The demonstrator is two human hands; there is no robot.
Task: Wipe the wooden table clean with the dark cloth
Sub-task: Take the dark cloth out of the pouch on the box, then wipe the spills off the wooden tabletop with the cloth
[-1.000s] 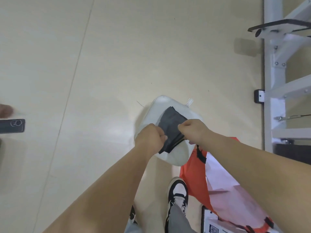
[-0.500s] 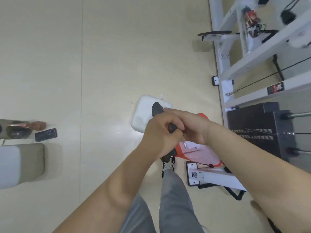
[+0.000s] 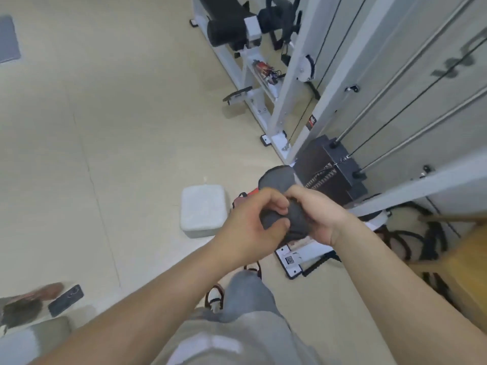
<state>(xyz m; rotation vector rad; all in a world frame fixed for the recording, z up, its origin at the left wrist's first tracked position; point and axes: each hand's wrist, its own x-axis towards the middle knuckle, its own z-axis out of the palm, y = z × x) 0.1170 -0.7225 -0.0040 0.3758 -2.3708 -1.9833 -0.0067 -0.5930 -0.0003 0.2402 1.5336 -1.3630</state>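
- I am standing on a pale, smooth floor [image 3: 126, 133] in a room with gym gear.
- Far left at the top, a flat grey mat [image 3: 8, 39] lies on the floor.
- Down in the left corner there is a dark phone [image 3: 66, 300]. The stuff beside it is too blurry for me to tell what it is.
- Near the middle, a white box [image 3: 203, 210] with round corners sits on the floor, just left of my hands.
- My left hand [image 3: 247, 222] is up in front of me. Its fingers and thumb are curled and pinch the dark cloth [image 3: 278, 179].
- The cloth is bunched between both my hands, in the air above the floor. One round flap sticks up past my knuckles.
- My right hand [image 3: 324, 219] grips the other side of the cloth with curled fingers. My two hands touch each other.
- Below my hands I see my grey trousers [image 3: 250, 299].
- Behind my hands stands a black block of weights [image 3: 326, 167] with shiny rods going up.
- It sits in a tall white frame [image 3: 290, 96].
- Black ropes [image 3: 395, 238] lie on the floor at the right.
- At the right edge there is some brown wood [image 3: 466, 262]. I cannot tell if it is the table.
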